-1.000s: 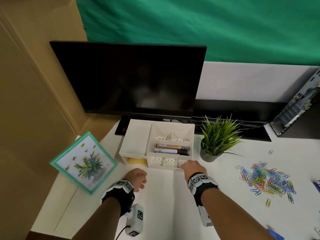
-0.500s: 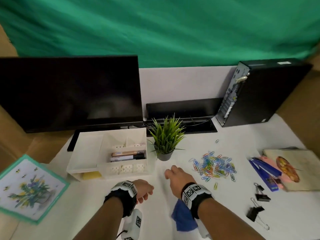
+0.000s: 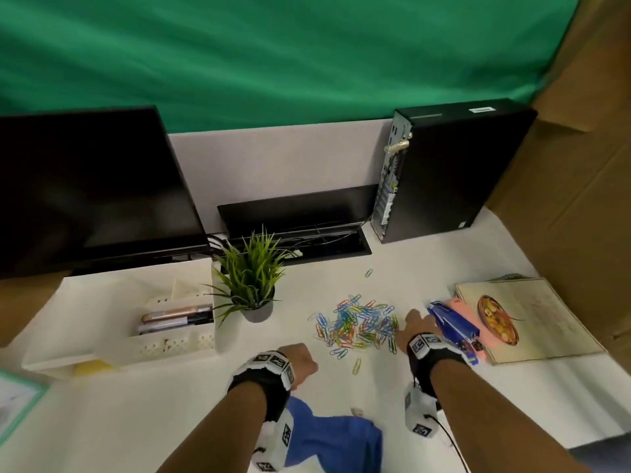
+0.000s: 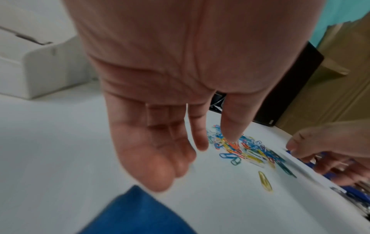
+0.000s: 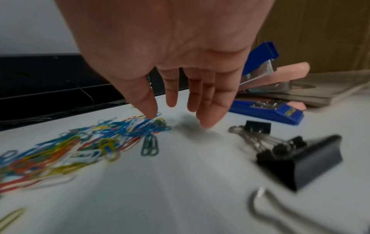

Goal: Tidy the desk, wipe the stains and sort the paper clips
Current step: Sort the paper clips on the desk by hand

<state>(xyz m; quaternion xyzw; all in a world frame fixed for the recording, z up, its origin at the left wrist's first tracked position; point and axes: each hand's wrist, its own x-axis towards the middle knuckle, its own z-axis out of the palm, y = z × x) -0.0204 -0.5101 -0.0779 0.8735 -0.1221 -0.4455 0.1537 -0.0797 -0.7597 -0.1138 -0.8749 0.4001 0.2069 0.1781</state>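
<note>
Desk, head view. The view has swung right since 1 second ago: the organizer, then directly ahead with the right hand at its front wall, now sits at the left, and the clips, stapler and book occupy the centre and right. The right hand has crossed from the organizer to the gap between clips and stapler. Judged from this, work at the organizer is set aside and the right-hand clutter or the clip sorting is next; the clips lie loose in 1 heap on the desk, unsorted, with 1 stray near the cable tray and a yellow one nearer the person.

Cloth: blue, lying at the near edge beneath the left forearm, untouched.

Right hand: fingers extended and slightly spread, pointing down just above the desk; thumb tip over the heap's edge, contact uncertain through blur; nothing held. Binder clips lie beside it.

Left hand: relaxed, fingers loosely bent, empty, hovering near the heap and just beyond the cloth.
</note>
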